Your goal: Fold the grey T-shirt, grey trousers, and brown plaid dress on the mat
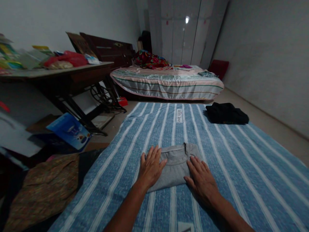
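A grey T-shirt (172, 175), folded into a compact rectangle with its neckline at the far side, lies on the blue-and-white striped bedspread (142, 135). On its left part rests my left hand (151, 167), palm down with the fingers stretched out. My right hand (201, 178) lies flat over the right edge of the shirt, fingers extended away from me. Neither hand grips the cloth. The shirt's side edges are partly hidden beneath my hands.
A folded black garment (227, 113) sits at the bedspread's far right. Beyond stands another bed (169, 87) with a red floral quilt (152, 60). To the left are a sewing-machine table (84, 69), a blue box (70, 130) and a brown patterned cloth (48, 187).
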Demonstrator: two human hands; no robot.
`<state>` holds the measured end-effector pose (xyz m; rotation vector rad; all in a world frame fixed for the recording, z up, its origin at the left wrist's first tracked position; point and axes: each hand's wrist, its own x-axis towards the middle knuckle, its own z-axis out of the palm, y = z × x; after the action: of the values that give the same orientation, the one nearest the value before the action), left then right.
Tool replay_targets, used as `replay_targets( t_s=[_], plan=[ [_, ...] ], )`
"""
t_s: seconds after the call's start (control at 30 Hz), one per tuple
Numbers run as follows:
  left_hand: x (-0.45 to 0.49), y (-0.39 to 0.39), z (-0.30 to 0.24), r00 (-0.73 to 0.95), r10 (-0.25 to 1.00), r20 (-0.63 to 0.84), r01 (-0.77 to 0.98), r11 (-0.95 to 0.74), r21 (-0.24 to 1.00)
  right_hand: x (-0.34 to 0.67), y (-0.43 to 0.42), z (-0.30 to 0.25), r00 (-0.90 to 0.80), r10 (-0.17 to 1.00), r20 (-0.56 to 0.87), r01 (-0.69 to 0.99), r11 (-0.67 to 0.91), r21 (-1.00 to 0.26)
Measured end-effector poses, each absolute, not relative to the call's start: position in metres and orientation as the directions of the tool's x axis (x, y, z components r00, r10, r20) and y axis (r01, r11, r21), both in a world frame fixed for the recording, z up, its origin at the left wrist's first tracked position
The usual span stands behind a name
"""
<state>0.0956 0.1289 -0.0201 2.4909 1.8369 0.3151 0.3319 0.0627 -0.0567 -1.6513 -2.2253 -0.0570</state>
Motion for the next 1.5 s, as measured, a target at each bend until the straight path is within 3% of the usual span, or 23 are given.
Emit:
replay_targets(
  t_s=[0.23, 0.43, 0.57, 0.73, 1.0, 1.23, 1.5],
  plan=[
    [0.106, 0.12, -0.003, 0.322, 0.912, 0.254, 0.931, -0.354, 0.087, 0.336, 0.066, -0.049, -0.24, 0.881, 0.407, 0.927, 0.333, -0.173],
    [0.134, 0.128, 0.015, 0.451, 0.83, 0.328, 0.842, -0.517, 0.151, 0.328, 0.064, -0.051, -0.274, 0.805, 0.525, 0.902, 0.405, -0.149],
    [0.165, 0.161, 0.021, 0.552, 0.775, 0.306, 0.754, -0.621, 0.214, 0.32, 0.061, -0.051, -0.296, 0.815, 0.498, 0.897, 0.416, -0.147],
    [0.198, 0.207, 0.013, 0.574, 0.803, 0.159, 0.743, -0.593, 0.312, 0.318, 0.061, -0.048, -0.267, 0.859, 0.438, 0.898, 0.387, -0.21],
    [0.205, 0.242, -0.001, 0.596, 0.799, 0.085, 0.692, -0.564, 0.45, 0.316, 0.061, -0.047, -0.199, 0.885, 0.421, 0.86, 0.364, -0.358],
    [0.199, 0.244, -0.006, 0.538, 0.834, 0.119, 0.683, -0.515, 0.519, 0.317, 0.061, -0.044, -0.191, 0.887, 0.421, 0.85, 0.364, -0.381],
    [0.207, 0.222, 0.004, 0.577, 0.776, 0.255, 0.627, -0.621, 0.471, 0.316, 0.062, -0.048, -0.196, 0.875, 0.442, 0.855, 0.373, -0.36]
  ],
)
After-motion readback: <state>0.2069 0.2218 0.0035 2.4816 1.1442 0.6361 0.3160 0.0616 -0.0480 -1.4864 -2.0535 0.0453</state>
